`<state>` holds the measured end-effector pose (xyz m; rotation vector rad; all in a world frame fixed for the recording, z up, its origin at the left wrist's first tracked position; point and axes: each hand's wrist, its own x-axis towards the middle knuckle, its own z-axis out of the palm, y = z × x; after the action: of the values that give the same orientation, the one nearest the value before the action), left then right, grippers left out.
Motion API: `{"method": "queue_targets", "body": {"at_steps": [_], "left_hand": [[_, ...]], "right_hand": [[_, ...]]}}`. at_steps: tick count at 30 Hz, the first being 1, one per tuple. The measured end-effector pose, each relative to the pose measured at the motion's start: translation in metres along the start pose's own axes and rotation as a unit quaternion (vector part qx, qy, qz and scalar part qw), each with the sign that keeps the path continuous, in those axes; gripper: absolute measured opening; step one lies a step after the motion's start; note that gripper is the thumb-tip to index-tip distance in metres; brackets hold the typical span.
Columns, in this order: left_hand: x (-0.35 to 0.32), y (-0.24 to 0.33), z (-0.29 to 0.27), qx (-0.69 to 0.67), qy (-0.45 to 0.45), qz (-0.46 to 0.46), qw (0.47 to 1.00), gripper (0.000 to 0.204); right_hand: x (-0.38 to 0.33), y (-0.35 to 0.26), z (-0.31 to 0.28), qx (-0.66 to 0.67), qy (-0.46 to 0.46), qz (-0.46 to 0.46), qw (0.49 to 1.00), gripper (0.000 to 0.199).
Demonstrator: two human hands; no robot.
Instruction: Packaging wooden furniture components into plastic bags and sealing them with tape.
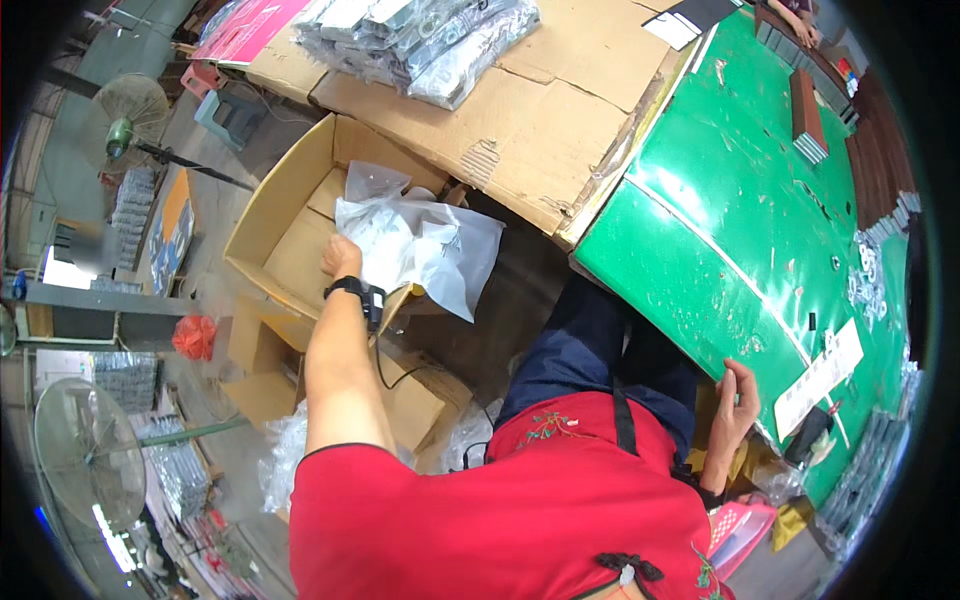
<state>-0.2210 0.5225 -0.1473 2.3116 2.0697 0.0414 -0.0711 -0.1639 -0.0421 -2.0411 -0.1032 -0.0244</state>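
cardboard box likely keeps plastic bags handy; left hand curled, hold unclear; right hand loosely spread, empty.

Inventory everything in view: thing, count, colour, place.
Cardboard box: one, brown, left of centre.
Plastic bags: count unclear, white, over the box's right side.
Cardboard-covered table: one, brown, top centre.
Wrapped packages: several, silvery, stacked on that table.
Green-topped table: one, green, right.
Strip bundles: several, brown, upper right.
Printed sheet: one, white, lower right.
Pedestal fans: two, greenish, far left.
Stool: one, grey, upper left.
Crumpled bag: one, red, left.
Basket: one, pink, lower right.
Co-worker's hand: one, bare, top right.
Shirt: one, red, bottom.
Trousers: one pair, navy, centre.
Left hand: one, bare, curled beside the bags; grip unclear.
Right hand: one, bare, open near the green-topped table's edge.
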Motion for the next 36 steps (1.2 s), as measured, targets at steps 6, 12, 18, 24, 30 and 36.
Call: {"method": "queue_targets", "body": {"at_steps": [6,12,18,24,30,36], "left_hand": [[-0.009,0.026,-0.132,-0.185,0.129,0.192,0.955,0.029],[-0.136,0.073,-0.226,-0.451,0.057,0.369,0.811,0.012],[-0.254,0.129,-0.215,-0.406,0.059,0.556,0.723,0.008],[-0.322,0.164,-0.185,-0.386,-0.023,0.613,0.689,0.033],[-0.322,0.220,-0.180,-0.578,-0.234,0.497,0.603,0.060],[-0.339,0.255,-0.164,-0.324,-0.575,0.537,0.525,0.058]], "right_hand": [[0.037,-0.032,0.025,-0.007,-0.074,-0.069,0.995,0.015],[0.072,-0.100,0.088,0.090,-0.327,-0.114,0.934,0.050],[0.111,-0.116,0.161,0.349,-0.449,0.039,0.822,0.084],[0.119,-0.103,0.131,0.457,-0.323,0.082,0.824,0.044],[0.117,-0.080,0.063,0.478,-0.338,0.035,0.810,0.029],[0.126,-0.080,0.037,0.437,-0.353,-0.036,0.826,0.039]]}}
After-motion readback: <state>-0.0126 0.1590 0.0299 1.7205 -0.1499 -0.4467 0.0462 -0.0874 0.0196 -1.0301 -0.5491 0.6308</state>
